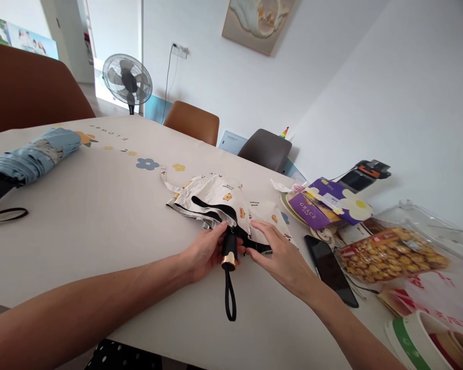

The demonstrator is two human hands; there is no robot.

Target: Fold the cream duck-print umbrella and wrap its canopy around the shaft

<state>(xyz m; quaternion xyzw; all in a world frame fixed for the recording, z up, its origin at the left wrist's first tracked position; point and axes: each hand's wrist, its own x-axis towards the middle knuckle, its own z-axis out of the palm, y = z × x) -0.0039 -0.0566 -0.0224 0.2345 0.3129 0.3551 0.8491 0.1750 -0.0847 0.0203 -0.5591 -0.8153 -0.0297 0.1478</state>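
A white folding umbrella (219,192) with small yellow and orange prints lies half-collapsed on the table, its canopy loose and rumpled. Its black handle (229,246) has a gold-coloured end and a black wrist loop pointing toward me. My left hand (208,252) is closed around that handle, thumb on top and fingertips showing on the far side. On the right, my right hand (278,252) has a fold of the canopy between its thumb and forefinger; its remaining fingers are partly hidden. A loose strap of fabric stretches out at the canopy's far left.
A folded blue umbrella (42,154) lies at the table's left. Along the right are a purple box (324,203), a black phone (330,270), a clear snack package (397,252) and a green-and-white round container (409,339). Chairs (193,122) and a fan (127,79) stand beyond the table.
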